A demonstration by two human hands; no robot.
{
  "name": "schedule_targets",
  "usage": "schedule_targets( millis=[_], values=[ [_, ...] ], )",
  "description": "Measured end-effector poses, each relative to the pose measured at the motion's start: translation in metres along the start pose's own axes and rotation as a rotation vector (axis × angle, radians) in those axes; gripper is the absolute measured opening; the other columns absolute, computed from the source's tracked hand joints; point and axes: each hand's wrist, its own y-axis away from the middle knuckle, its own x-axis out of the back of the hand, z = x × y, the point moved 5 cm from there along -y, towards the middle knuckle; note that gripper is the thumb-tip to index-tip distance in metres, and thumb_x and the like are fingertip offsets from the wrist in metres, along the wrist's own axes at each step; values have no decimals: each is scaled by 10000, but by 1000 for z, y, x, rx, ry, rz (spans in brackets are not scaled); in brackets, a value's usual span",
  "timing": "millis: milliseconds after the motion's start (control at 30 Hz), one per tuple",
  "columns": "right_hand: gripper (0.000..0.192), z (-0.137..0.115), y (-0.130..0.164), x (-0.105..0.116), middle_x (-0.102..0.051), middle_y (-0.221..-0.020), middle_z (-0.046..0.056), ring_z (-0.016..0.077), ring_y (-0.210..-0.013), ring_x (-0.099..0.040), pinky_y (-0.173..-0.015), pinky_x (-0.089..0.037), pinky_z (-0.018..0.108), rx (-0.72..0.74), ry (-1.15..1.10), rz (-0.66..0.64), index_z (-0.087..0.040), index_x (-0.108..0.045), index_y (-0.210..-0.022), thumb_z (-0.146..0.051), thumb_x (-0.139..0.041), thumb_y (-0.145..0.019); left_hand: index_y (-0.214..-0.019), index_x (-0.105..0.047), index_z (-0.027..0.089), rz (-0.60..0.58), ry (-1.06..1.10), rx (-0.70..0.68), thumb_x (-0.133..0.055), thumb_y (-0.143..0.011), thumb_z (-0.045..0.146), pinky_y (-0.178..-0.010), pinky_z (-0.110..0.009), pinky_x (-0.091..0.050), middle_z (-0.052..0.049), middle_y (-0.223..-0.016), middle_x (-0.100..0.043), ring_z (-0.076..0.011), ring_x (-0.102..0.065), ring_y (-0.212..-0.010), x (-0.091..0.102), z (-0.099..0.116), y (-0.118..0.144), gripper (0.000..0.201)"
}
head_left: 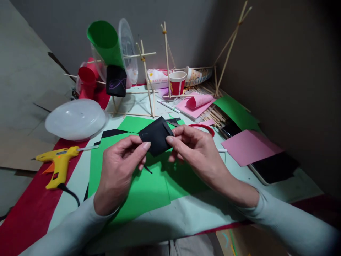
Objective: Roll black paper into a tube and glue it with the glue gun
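A small piece of folded black paper is held up between both hands, above the green paper sheets. My left hand pinches its lower left corner between thumb and fingers. On its right edge, the thumb and fingers of my right hand are closed. Just behind the black paper lie scissors with a red handle, partly hidden by my right hand. Black paper strips rest at the edge of the green sheets.
A yellow glue gun lies at left, near a clear plastic lid. Behind stands a stick frame beside a green paper tube. A red paper cup, pink paper and a phone are to the right.
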Motion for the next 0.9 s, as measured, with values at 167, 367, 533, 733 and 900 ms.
schedule_targets(
  millis=[167,367,533,733,900],
  values=[
    [232,-10,0,5,-650,-781,-29,80,-605,-474,-525,-350,224,89,225,28,-170,-699,-913,-310,-828,-780,-773,-602,194,-26,-142,-63,-724,-815,332,-442,-179,-312,63,-575,-466,-71,-401,-489,-2,10,3,189],
    [148,-7,1,2,-663,-727,-29,93,-644,-504,-593,-388,228,-44,-38,-43,-165,-755,-802,-297,-821,-791,-767,-623,196,-17,-284,-241,-698,-803,273,-479,-181,-344,52,-655,-501,-69,-422,-533,-7,19,8,113],
    [97,-2,2,4,-694,-738,-43,81,-678,-547,-659,-423,210,-90,-166,-16,-180,-761,-751,-248,-823,-781,-796,-714,208,-12,-325,-290,-724,-775,238,-564,-199,-426,42,-662,-560,-89,-498,-586,-12,19,9,38],
    [82,-1,6,0,-687,-714,-34,84,-664,-541,-649,-434,208,-129,-175,15,-162,-775,-758,-228,-822,-767,-823,-765,201,176,-174,-188,-790,-657,213,-513,-157,-484,41,-631,-649,-84,-576,-553,-8,15,11,168],
    [163,-7,10,-2,-558,-630,-42,76,-606,-446,-549,-368,200,-80,-93,49,-149,-728,-698,-259,-778,-806,-861,-776,198,212,-102,-190,-799,-630,174,-452,-115,-455,66,-579,-613,-56,-542,-489,-9,17,12,233]
  ],
)
